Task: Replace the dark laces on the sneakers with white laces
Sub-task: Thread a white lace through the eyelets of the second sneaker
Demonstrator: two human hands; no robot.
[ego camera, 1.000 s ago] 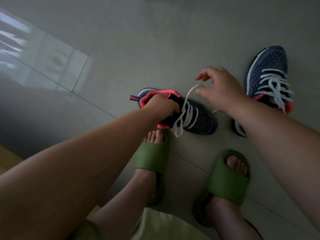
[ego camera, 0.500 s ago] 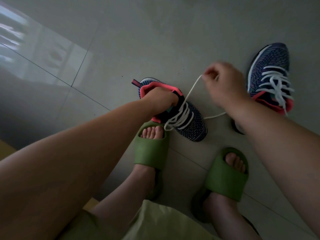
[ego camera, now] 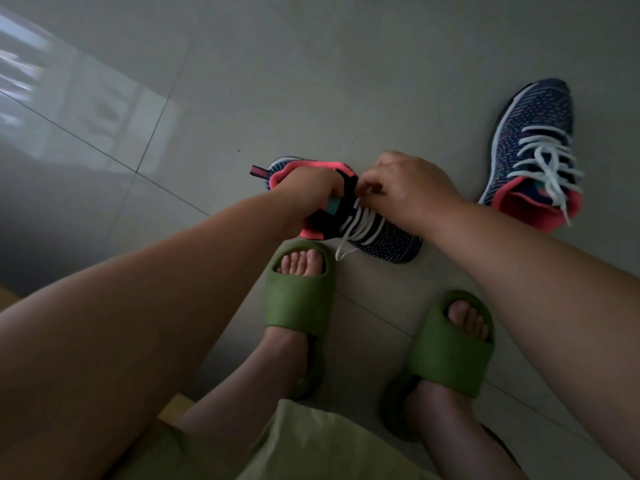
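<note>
Near sneaker lying heel-left, toe-right, directly under both hands; left hand gripping pink collar; right hand pinching white lace at top eyelets.

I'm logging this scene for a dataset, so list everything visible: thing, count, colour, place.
sneaker being laced: 1, navy knit with pink collar, on the floor at centre, held by both hands
white lace: 1, white, threaded across the held sneaker, a loose end trailing toward the left slide
finished sneaker: 1, navy with pink collar and white laces, on the floor at upper right
tiled floor: grey, glossy, throughout
slides: 2, green, on the person's feet, bottom centre
shorts: light green, bottom edge
left hand: grips the sneaker's collar
right hand: pinches the lace at the top eyelets
</note>
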